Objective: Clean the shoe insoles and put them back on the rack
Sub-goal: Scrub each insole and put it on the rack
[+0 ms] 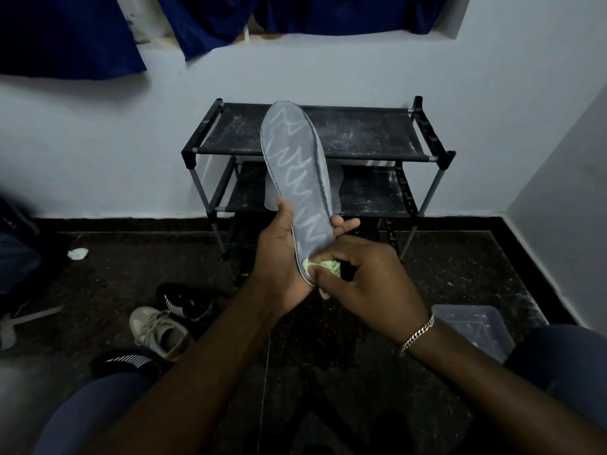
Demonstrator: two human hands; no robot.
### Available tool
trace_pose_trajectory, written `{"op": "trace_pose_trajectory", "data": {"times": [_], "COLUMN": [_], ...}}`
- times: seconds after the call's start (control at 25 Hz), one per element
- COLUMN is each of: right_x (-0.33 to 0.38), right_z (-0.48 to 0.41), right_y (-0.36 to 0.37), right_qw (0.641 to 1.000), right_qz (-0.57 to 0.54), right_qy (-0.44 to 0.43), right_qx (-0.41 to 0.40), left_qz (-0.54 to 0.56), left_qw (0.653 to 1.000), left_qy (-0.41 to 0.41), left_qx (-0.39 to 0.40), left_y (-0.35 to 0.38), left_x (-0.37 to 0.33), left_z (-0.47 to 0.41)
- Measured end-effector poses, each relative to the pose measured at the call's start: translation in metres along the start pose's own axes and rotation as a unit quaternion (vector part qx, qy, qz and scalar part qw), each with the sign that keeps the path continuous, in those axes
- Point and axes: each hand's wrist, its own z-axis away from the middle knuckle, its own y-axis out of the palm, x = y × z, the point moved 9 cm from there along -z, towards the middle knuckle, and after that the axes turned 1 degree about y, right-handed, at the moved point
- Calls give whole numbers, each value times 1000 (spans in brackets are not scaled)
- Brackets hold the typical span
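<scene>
One grey insole (295, 165), seemingly light, thin and bendy and best gripped at the heel, stands toe-up before the rack (361, 133), the left hand (279, 257) with fingers curled round its heel, the right hand (368, 277) pinching one green cloth (325, 266) against it, while a second insole (336, 192) lies on the middle shelf.

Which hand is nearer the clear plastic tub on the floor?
Right. The right hand, pressing a green cloth on the insole heel, is above-left of the tub; the left hand, holding the insole, is farther left.
</scene>
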Motion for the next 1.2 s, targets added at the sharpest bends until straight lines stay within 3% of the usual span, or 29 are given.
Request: {"op": "trace_pose_trajectory", "data": {"times": [0.56, 1.04, 1.2], "right_x": [8, 3, 10], "right_z": [2, -6, -1], "right_y": [5, -2, 6], "right_qw": [999, 1000, 999], "right_qz": [0, 7, 12], "right_qy": [-12, -5, -14], "right_qx": [38, 10, 44], "left_qz": [-12, -19, -20], "left_qw": [1000, 1000, 999], "left_qy": [16, 5, 13], "left_qx": [-14, -13, -21], "left_y": [1, 1, 0], "left_x": [1, 1, 0], "left_z": [1, 2, 2]}}
